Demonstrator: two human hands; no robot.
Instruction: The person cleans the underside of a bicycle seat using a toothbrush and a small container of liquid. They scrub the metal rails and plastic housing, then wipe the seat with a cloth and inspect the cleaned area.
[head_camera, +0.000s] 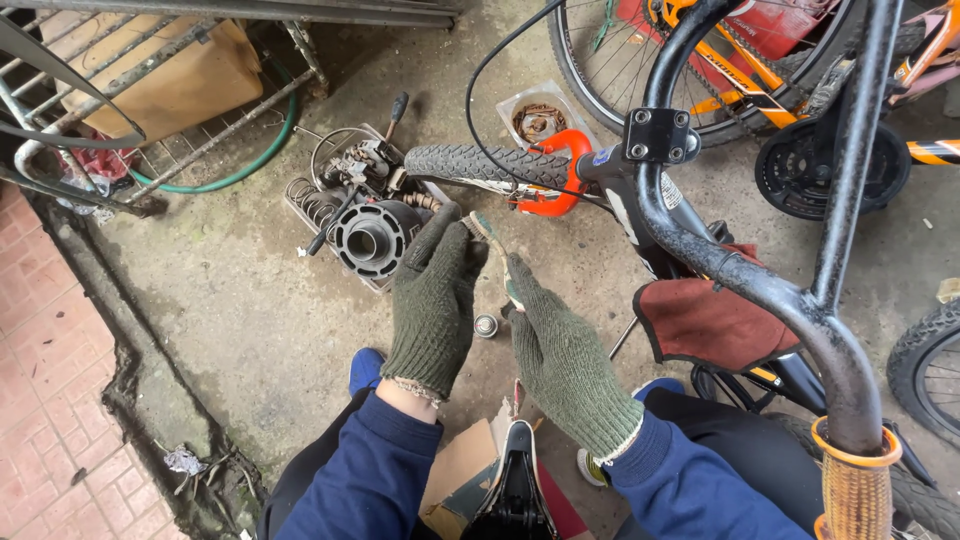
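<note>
Both my hands wear dark green knit gloves over blue sleeves. My left hand (437, 295) and my right hand (560, 355) meet at the fingertips on a small pale object (487, 228), too small to identify. They are raised in front of a small bicycle, just below its front tyre (480, 165) and orange fork (555, 180). The black handlebar (730, 265) curves past my right hand, with an orange-wrapped grip (853, 490). A red rag (705, 320) hangs on the frame. The black saddle (515, 485) is between my knees.
A tray of rusty springs, tools and a black cylinder part (368, 238) lies on the concrete ahead. A small round metal cap (486, 326) sits on the ground. Other bicycle wheels (620, 60) stand behind. A metal rack (150, 110) and green hose (240, 170) are at left.
</note>
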